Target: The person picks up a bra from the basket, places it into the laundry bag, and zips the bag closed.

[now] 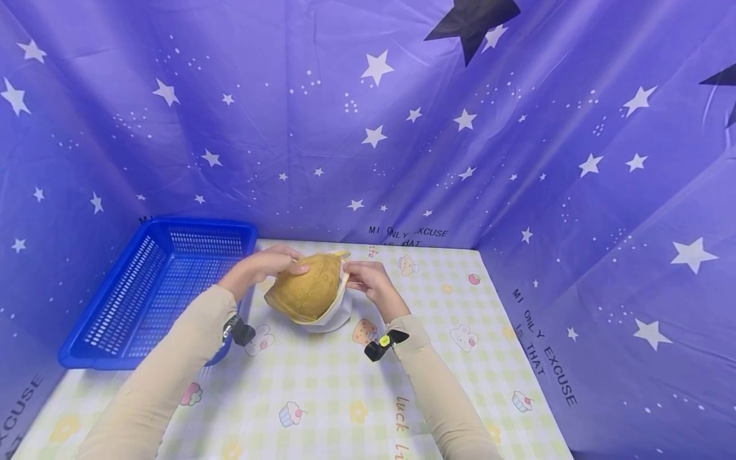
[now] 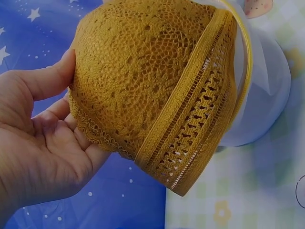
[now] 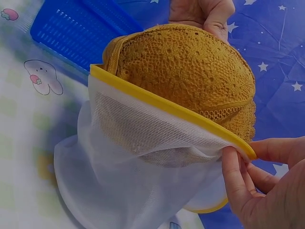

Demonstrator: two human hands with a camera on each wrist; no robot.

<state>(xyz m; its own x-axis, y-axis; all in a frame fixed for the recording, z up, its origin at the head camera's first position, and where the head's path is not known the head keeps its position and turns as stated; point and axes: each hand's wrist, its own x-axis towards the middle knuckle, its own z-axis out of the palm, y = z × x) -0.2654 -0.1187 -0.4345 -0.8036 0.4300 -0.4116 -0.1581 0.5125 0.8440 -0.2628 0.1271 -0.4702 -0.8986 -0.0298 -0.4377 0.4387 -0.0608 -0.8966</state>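
A mustard-yellow lace bra [image 1: 310,284], folded cup over cup, is partly inside a white mesh laundry bag [image 1: 339,314] with yellow trim. My left hand [image 1: 271,262] grips the bra's outer edge; in the left wrist view the thumb lies on the lace and the fingers [image 2: 78,136] go behind it. With my right hand [image 1: 374,282] I pinch the bag's yellow rim [image 3: 176,109] between thumb and fingers. Through the mesh in the right wrist view, the lower part of the bra shows. The bag's round base rests on the table.
A blue plastic basket [image 1: 152,313] with slotted sides stands at the left of the table. The checked tablecloth [image 1: 328,377] has printed cartoon figures. Purple curtains [image 1: 322,128] with stars hang behind and at both sides.
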